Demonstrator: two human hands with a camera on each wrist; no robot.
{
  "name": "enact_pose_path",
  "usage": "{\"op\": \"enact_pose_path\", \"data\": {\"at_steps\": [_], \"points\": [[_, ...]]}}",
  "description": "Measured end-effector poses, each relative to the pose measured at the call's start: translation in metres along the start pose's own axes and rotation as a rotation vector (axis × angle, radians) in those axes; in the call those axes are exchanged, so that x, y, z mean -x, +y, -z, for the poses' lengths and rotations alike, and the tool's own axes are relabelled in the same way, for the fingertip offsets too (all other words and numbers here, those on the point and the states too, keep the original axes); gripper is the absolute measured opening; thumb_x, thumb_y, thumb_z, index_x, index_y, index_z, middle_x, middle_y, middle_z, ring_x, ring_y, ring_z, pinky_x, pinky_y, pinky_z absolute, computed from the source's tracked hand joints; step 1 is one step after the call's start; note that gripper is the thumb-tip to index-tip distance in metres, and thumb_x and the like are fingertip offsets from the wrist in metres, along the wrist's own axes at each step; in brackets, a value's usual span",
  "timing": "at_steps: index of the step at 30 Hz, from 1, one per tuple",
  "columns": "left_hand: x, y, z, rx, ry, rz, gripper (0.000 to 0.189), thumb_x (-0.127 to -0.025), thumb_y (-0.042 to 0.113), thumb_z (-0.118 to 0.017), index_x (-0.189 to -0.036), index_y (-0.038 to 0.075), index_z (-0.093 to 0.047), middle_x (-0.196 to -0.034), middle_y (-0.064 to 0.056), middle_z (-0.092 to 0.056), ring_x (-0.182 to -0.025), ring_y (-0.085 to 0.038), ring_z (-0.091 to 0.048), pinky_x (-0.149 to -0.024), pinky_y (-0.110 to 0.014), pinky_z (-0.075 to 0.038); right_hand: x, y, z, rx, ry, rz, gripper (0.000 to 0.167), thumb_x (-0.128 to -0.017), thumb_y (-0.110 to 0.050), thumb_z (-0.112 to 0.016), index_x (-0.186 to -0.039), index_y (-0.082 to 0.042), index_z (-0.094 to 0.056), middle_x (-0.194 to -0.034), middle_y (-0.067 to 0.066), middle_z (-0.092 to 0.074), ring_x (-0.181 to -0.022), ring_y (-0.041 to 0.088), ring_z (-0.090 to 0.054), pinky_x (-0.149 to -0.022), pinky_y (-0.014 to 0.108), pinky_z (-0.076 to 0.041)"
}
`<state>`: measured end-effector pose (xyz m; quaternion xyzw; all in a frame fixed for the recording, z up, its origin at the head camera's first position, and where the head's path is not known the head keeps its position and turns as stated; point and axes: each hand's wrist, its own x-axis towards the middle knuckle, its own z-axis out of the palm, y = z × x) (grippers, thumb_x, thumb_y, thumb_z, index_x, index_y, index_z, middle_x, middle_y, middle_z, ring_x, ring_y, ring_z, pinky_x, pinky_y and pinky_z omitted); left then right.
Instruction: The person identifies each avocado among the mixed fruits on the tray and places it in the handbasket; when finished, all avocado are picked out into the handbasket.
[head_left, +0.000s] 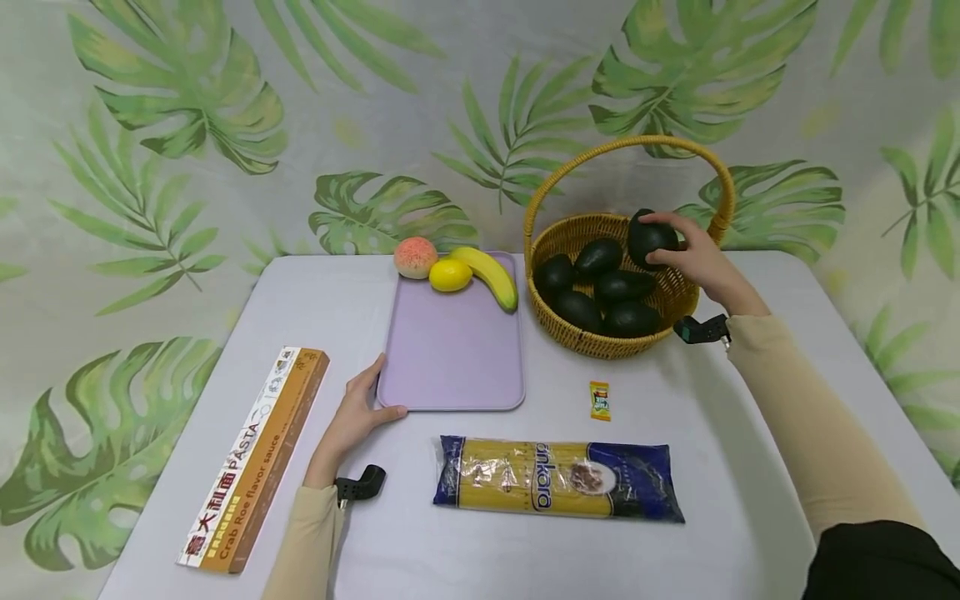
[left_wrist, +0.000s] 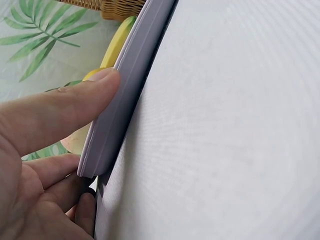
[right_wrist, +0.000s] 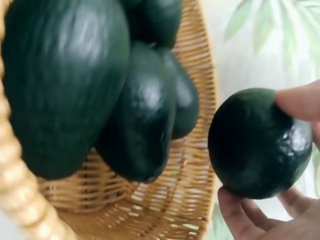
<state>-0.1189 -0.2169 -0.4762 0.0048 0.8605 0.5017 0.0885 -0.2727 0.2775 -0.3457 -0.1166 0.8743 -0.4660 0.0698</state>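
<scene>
My right hand [head_left: 696, 254] grips a dark green avocado [head_left: 649, 240] between thumb and fingers, over the right part of a wicker basket [head_left: 573, 336]. In the right wrist view, this avocado [right_wrist: 257, 145] is held beside the basket's rim, with the thumb on one side and fingertips on the other. Several more avocados [head_left: 625, 286] lie inside the basket. My left hand [head_left: 358, 417] holds the near left corner of a lilac tray [head_left: 453, 358]. In the left wrist view, its thumb [left_wrist: 102, 85] lies against the tray's edge while the other fingers wrap round the corner.
A peach [head_left: 416, 257], a lemon [head_left: 450, 274] and a banana [head_left: 491, 277] sit at the tray's far end. An orange-and-white pasta box [head_left: 255, 458] lies left. A spaghetti pack [head_left: 558, 477] lies in front, with a small yellow snack packet [head_left: 600, 401] behind it.
</scene>
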Motion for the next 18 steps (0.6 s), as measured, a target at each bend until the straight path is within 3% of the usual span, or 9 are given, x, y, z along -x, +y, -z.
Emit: {"op": "enact_pose_path", "data": {"at_steps": [4,7,11,18], "points": [[0.0,-0.001,-0.001,0.008,-0.002,0.003,0.096,-0.081,0.017,-0.077,-0.153,0.004,-0.015,-0.154,-0.025,-0.012,-0.141,-0.039,-0.007,-0.112,-0.054,-0.012,-0.011,0.008,-0.001,0.1,-0.001,0.024,0.057,-0.093,-0.008,-0.057,-0.146,-0.009,-0.037,-0.155,0.021,-0.014,-0.138,0.044,-0.014,-0.103,0.066,-0.019],[0.001,-0.001,-0.001,0.01,-0.005,0.005,0.096,-0.081,0.017,-0.077,-0.153,0.004,-0.015,-0.153,-0.026,-0.012,-0.141,-0.04,-0.007,-0.112,-0.054,-0.012,-0.018,0.012,-0.002,0.174,-0.006,0.02,0.055,-0.092,-0.005,-0.056,-0.145,-0.007,-0.039,-0.153,0.027,-0.012,-0.137,0.047,-0.012,-0.101,0.067,-0.02],[0.001,-0.001,-0.003,-0.002,-0.008,0.011,0.096,-0.081,0.018,-0.077,-0.153,0.006,-0.015,-0.153,-0.026,-0.012,-0.141,-0.04,-0.008,-0.112,-0.055,-0.012,-0.024,0.016,-0.004,0.251,-0.033,0.008,0.053,-0.089,0.002,-0.052,-0.141,-0.001,-0.042,-0.148,0.033,-0.017,-0.133,0.05,-0.017,-0.097,0.065,-0.025],[0.001,-0.001,-0.003,-0.011,-0.007,0.007,0.096,-0.081,0.019,-0.077,-0.153,0.006,-0.015,-0.153,-0.025,-0.013,-0.141,-0.04,-0.008,-0.111,-0.056,-0.012,-0.025,0.015,-0.008,0.34,-0.182,-0.067,0.053,-0.089,-0.001,-0.055,-0.139,0.005,-0.041,-0.145,0.036,-0.024,-0.126,0.054,-0.029,-0.095,0.065,-0.031]]}}
